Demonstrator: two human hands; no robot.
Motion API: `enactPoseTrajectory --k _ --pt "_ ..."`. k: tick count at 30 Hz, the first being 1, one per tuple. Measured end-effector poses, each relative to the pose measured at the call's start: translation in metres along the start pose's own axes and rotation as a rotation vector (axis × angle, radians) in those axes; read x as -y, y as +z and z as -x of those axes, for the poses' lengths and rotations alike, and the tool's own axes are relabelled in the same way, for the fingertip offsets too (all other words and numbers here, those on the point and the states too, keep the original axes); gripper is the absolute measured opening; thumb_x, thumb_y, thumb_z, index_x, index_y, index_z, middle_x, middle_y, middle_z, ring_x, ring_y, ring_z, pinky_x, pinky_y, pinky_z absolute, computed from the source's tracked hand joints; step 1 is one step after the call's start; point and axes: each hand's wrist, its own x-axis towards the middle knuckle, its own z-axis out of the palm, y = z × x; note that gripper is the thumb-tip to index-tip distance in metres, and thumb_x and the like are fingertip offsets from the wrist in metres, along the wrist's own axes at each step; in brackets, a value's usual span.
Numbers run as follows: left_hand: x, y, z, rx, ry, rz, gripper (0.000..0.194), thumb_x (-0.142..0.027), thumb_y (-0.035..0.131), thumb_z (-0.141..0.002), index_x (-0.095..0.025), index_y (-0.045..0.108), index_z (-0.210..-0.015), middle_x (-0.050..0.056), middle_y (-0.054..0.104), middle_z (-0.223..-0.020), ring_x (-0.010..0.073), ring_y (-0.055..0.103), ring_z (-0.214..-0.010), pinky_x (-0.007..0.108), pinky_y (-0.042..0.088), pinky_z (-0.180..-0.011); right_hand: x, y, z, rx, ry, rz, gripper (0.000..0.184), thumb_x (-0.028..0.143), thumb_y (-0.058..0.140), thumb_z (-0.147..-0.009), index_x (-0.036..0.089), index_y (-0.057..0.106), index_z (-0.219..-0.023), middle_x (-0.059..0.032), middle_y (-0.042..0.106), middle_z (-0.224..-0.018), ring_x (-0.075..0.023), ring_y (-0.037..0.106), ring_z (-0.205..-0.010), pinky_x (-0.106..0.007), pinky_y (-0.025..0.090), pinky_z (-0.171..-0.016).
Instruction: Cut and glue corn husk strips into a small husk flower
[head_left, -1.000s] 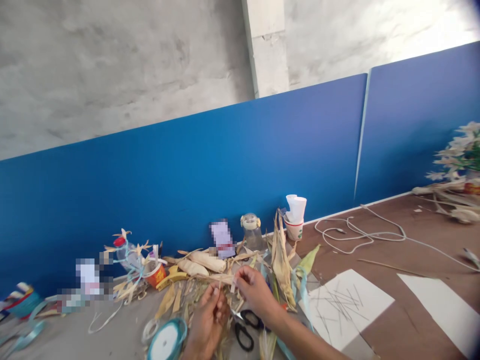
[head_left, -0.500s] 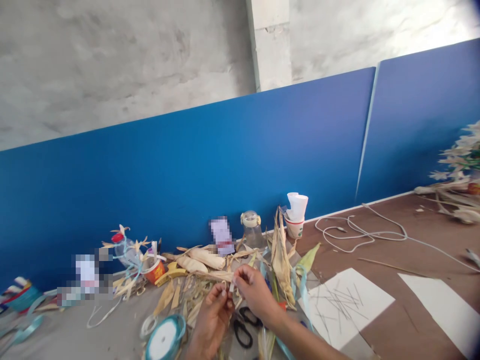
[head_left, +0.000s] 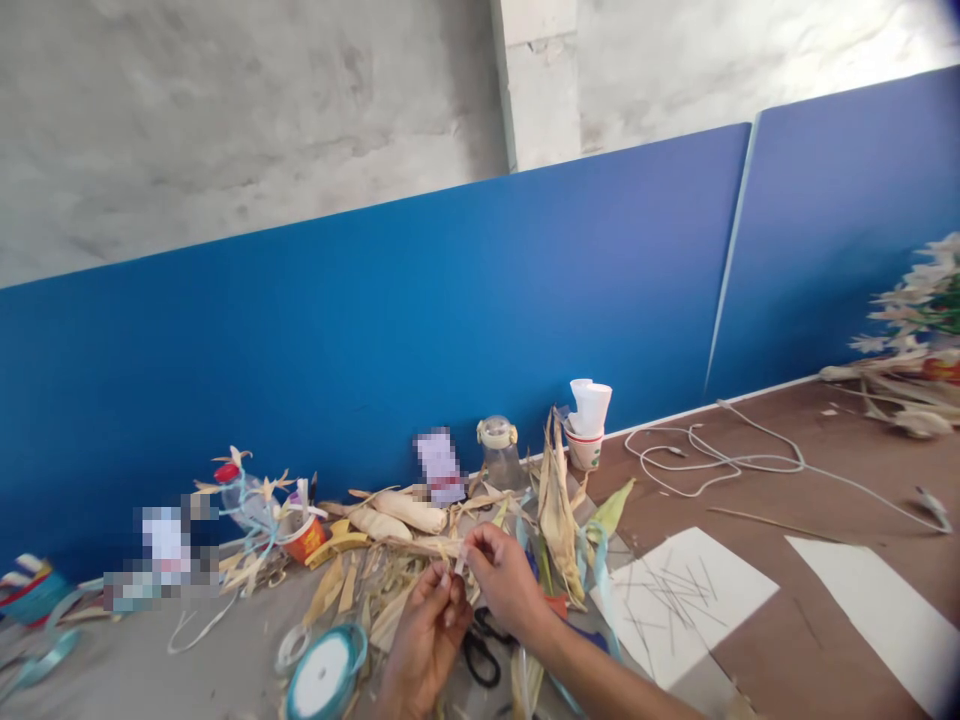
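I pinch a small, pale, narrow strip (head_left: pixel 460 564) in my right hand (head_left: pixel 501 578), above the counter (head_left: pixel 232 655). Its short visible end slants down beside my curled left hand (head_left: pixel 429 622); my fingers hide the rest.

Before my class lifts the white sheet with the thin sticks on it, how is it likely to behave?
The white sheet looks paper-thin, so it should be light and probably sag when lifted. The thin sticks lie scattered, apparently loose, on top, so tilting would likely send them sliding.
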Motion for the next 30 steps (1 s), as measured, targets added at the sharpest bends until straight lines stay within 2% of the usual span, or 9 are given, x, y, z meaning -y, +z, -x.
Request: enactPoseTrajectory --k 8,16,22,30 --pt "0.0019 -0.0023 0.0001 0.042 -0.025 -0.029 0.031 -0.025 0.079 -0.062 -0.016 0.051 -0.069 -0.007 0.046 -0.055 0.0014 0.032 -0.044 0.016 0.033 -0.049 0.0058 -0.0003 0.0031 -0.020 0.002 0.057 0.008 0.019 0.045 -0.073 0.019 0.050 -0.066 0.0015 0.053 -0.060 -0.0149 0.052 -0.061 -0.024 0.041 -0.059" --pt "0.0028 0.0034 0.0017 0.060 -0.034 -0.031 0.028 -0.025 0.079 -0.063 -0.014 0.053 -0.066 -0.008 0.043 -0.051 0.0015 0.030 -0.043 0.016 0.033 -0.049 0.0089 -0.0005 0.0069 -0.003 -0.016 0.086 0.008 0.019 0.044 -0.073 0.020 0.049 -0.067 0.0022 0.053 -0.059 -0.0143 0.052 -0.059 -0.024 0.041 -0.057" --pt "0.0033 0.0046 0.0017 0.005 -0.019 -0.067 0.028 -0.024 0.080 -0.060 -0.015 0.057 -0.073 -0.009 0.042 -0.052 0.0017 0.028 -0.043 0.016 0.034 -0.050 0.0075 0.0002 0.0063 0.004 0.005 0.052 0.009 0.018 0.044 -0.073 0.020 0.049 -0.065 0.0027 0.052 -0.058 -0.0138 0.052 -0.057 -0.023 0.041 -0.056" --pt "0.0031 0.0075 0.0012 -0.055 0.006 -0.098 0.023 -0.023 0.079 -0.057 -0.017 0.060 -0.067 -0.008 0.043 -0.049 0.0038 0.027 -0.043 0.019 0.034 -0.050 0.0024 0.0018 0.0050 0.008 0.030 -0.015 0.007 0.021 0.045 -0.072 0.020 0.049 -0.066 0.0025 0.052 -0.058 -0.0148 0.053 -0.057 -0.025 0.042 -0.055"
